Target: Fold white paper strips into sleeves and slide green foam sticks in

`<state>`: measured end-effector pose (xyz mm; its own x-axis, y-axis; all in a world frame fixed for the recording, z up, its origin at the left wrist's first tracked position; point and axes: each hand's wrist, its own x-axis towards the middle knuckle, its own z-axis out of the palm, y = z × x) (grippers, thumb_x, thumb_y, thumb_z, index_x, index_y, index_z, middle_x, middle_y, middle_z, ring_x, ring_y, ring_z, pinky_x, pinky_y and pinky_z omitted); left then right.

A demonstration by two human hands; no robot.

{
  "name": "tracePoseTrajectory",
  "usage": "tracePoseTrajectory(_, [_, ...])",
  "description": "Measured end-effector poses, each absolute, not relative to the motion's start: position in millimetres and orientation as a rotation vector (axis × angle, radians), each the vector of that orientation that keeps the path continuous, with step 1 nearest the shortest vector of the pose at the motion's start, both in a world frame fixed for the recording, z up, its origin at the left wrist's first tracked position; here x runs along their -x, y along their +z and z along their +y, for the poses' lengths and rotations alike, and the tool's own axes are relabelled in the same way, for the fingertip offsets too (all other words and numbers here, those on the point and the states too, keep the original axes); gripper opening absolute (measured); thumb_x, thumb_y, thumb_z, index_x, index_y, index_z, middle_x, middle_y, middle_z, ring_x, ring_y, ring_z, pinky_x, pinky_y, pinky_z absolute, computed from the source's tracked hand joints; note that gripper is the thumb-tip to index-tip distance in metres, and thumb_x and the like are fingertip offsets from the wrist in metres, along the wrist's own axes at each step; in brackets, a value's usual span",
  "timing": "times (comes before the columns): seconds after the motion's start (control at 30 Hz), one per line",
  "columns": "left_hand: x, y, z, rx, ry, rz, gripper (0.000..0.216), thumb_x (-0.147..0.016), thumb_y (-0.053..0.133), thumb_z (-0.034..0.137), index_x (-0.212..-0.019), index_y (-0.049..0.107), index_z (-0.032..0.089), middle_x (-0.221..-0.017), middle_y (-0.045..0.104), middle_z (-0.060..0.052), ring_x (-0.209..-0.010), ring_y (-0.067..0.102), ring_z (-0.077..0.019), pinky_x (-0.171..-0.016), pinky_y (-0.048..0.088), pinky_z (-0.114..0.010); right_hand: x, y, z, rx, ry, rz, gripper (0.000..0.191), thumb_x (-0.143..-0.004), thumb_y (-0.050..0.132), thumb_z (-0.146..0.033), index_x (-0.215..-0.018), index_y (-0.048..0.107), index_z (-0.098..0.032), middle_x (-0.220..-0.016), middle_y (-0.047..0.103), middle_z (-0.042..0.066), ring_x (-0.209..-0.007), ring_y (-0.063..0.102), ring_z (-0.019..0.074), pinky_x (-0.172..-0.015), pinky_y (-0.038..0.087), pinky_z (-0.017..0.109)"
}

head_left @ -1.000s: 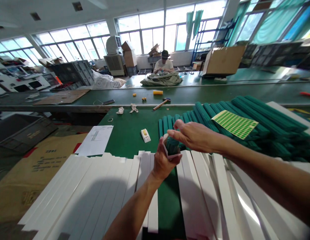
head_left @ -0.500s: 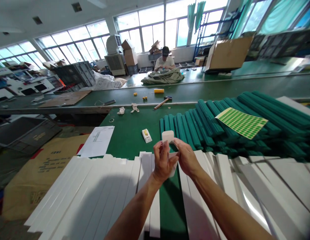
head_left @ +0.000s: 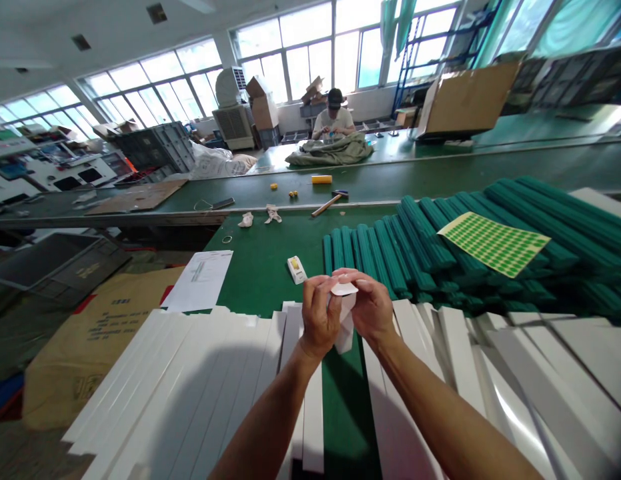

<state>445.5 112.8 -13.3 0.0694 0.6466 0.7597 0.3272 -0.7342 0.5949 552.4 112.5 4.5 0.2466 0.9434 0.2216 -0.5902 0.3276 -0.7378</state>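
Observation:
My left hand [head_left: 317, 317] and my right hand [head_left: 374, 310] are closed around the upper end of a narrow white cardboard box [head_left: 345, 337]. Its end flap [head_left: 344, 289] is bent over toward me, with my fingertips along its far edge. The lower part of the box shows between my palms. White flat cartons [head_left: 205, 373] lie side by side to the left of my arms, and more white cartons [head_left: 527, 373] overlap on the right. Just beyond my left hand sits a small white dispenser [head_left: 296, 269] with a yellow part.
Teal ribbed rolls [head_left: 370, 257] are piled at the right, topped by a sheet of green stickers [head_left: 495, 244]. A printed paper [head_left: 199, 280] lies at left. A hammer [head_left: 327, 205] and yellow cylinder [head_left: 321, 179] lie farther back. Another person [head_left: 333, 121] sits at the far table.
The box flap stood upright and is now folded over toward me. My right hand has come up to the flap's far edge. The view has shifted slightly.

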Motion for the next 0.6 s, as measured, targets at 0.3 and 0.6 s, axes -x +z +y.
tracePoseTrajectory(0.3, [-420.8,11.3,115.9,-2.590,1.361,0.902,0.042,-0.095,0.045,0.033,-0.131,0.045,0.011,-0.121,0.058,-0.018,-0.117,0.055,-0.0251,-0.098,0.049,-0.042,-563.4,-37.4,88.8,0.944,0.917,-1.331,0.067,-0.080,0.060,-0.031,-0.142,0.038,-0.019,-0.141,0.048,0.012,-0.123,0.052,0.0262,-0.104,0.042,0.041])
tracePoseTrajectory(0.6, [-407.1,32.4,116.0,-2.646,1.114,1.055,0.038,-0.097,0.041,0.026,-0.130,0.053,0.013,-0.103,0.061,-0.013,-0.096,0.061,-0.0201,-0.086,0.055,-0.035,-545.9,-27.5,92.0,1.168,0.529,-1.605,0.056,-0.086,0.053,-0.034,-0.135,0.035,-0.013,-0.121,0.059,0.018,-0.108,0.061,0.0276,-0.090,0.051,0.041])
